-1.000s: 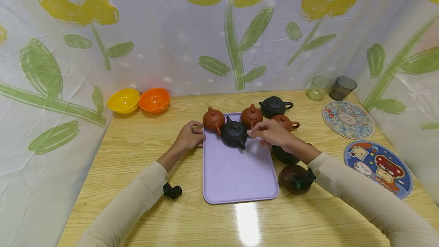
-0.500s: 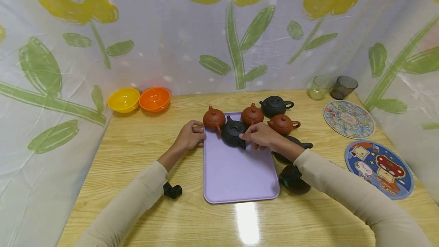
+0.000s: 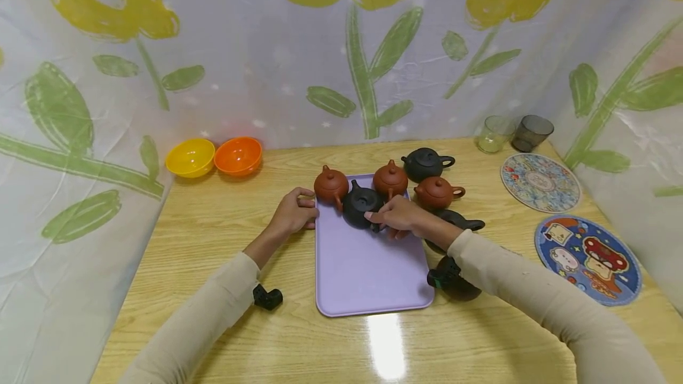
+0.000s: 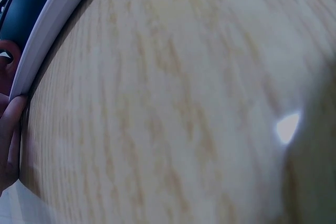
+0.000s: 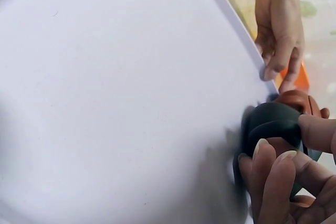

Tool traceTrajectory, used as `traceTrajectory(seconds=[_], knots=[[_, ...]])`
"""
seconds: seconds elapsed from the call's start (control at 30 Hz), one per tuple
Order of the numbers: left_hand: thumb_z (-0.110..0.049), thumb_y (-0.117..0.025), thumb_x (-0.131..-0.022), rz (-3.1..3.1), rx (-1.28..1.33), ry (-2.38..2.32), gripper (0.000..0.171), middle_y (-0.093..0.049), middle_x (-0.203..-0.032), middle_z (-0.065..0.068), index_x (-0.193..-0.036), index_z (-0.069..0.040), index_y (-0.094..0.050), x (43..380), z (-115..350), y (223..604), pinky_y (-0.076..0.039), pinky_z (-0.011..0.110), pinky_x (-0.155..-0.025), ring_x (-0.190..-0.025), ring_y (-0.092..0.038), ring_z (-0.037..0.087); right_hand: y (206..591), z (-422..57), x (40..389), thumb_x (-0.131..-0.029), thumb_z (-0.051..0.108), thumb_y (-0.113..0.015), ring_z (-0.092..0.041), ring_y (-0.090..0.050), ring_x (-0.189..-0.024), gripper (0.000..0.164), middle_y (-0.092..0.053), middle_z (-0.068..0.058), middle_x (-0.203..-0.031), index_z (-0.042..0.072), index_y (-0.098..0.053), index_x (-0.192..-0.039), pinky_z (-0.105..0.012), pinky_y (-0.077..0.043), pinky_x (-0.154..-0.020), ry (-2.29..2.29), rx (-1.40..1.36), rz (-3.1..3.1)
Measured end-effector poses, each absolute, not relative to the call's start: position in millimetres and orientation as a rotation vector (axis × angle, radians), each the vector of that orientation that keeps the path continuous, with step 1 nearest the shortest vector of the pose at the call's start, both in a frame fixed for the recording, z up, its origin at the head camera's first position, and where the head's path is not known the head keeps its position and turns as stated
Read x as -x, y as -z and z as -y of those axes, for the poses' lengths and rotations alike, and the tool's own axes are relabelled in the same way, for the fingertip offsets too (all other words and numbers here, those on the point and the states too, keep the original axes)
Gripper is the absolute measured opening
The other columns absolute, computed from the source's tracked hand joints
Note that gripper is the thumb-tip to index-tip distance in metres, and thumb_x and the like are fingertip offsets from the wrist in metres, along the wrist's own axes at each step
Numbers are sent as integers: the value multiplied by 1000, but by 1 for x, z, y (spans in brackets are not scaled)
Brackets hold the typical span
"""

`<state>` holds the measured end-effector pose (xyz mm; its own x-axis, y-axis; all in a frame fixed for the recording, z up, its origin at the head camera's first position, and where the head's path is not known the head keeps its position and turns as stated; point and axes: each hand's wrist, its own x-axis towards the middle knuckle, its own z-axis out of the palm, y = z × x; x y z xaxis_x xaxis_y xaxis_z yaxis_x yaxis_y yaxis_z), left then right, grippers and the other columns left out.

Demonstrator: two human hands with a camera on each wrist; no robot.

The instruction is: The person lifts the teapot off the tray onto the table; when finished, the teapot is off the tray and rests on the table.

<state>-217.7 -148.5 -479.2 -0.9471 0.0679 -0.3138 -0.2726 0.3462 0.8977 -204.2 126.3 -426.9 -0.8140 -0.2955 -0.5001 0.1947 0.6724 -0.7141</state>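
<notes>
A lilac tray (image 3: 368, 277) lies on the wooden table. In the head view, my left hand (image 3: 295, 212) touches its left rim with loosely bent fingers; the left wrist view shows fingertips (image 4: 17, 109) against the rim's outer side. My right hand (image 3: 401, 216) pinches the handle of a black teapot (image 3: 358, 205) near the tray's far end. In the right wrist view, thumb and fingers close on that black teapot (image 5: 273, 116), partly covering it. Reddish-brown teapots sit on either side of it, one at the left corner (image 3: 329, 184) and one at the right (image 3: 390, 178).
Right of the tray stand a black teapot (image 3: 425, 163), a reddish-brown one (image 3: 435, 192), another black one (image 3: 453, 219) and a dark one (image 3: 463, 289) partly hidden by the wrist camera. Bowls (image 3: 238, 156), cups (image 3: 532, 132) and round mats (image 3: 587, 259) lie farther out.
My right hand has moved left and slightly toward me, onto the black teapot's handle. The left hand stays at the tray's rim.
</notes>
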Motion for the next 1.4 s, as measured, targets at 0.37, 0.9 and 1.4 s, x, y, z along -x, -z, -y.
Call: traceTrajectory(seconds=[0.37,0.9,1.4], knots=[[1,-68,-88,-2302,187,-1648,49,-58,-115,17,-134,-3,-51,219,149,479,-63,30,-65,-84,-64,20,428,-124,207,-96,38,-67,-13,-62,-57,34,-66,-8,-80,5,-77,-94,-23,-52,-52,1097,25,-2239],[0,-67,-90,-2311,186,-1638,49,-58,-118,18,-135,-4,-50,219,149,478,-63,29,-66,-86,-64,21,417,-138,197,-99,36,-62,-14,-66,-63,37,-66,-8,-79,0,-72,-98,-24,-52,-57,1142,10,-2181],[-1,-67,-90,-2316,172,-1629,50,-58,-117,18,-137,-3,-49,220,149,478,-63,30,-67,-87,-63,21,392,-170,186,-98,37,-64,-20,-69,-75,41,-69,-8,-83,-3,-72,-102,-25,-54,-59,1216,128,-2176]])
